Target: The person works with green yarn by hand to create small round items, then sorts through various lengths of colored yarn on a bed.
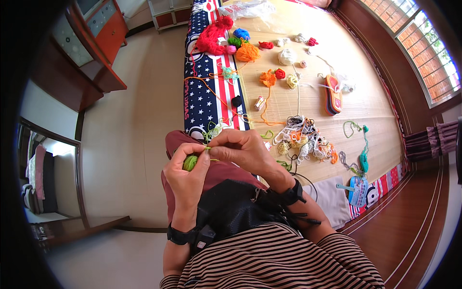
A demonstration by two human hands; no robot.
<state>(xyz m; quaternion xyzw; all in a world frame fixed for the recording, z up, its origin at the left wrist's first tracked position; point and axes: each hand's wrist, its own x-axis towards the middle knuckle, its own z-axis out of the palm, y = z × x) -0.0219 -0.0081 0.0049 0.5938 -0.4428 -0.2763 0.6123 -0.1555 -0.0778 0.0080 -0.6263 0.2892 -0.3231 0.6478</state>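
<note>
My left hand (189, 168) cups a small ball of green yarn (190, 163) in its palm. Its thumb and forefinger pinch a strand of yarn just above the ball. Fingertip to fingertip with it, my right hand (242, 146) pinches the same strand between thumb and forefinger. Both hands are over my lap. Beyond them, loose pale green yarn (216, 130) trails at the mat's edge. To the right of my right hand lies a tangled heap of white, black and orange yarn (305, 139).
On the woven mat (343, 133) lie an orange yarn ball (247, 52), a red yarn bundle (213, 38), a white ball (287, 56), crocheted slipper soles (333, 94), teal yarn (364, 160) and a printed hand fan (358, 191). A plastic bag (249, 10) is at the far end.
</note>
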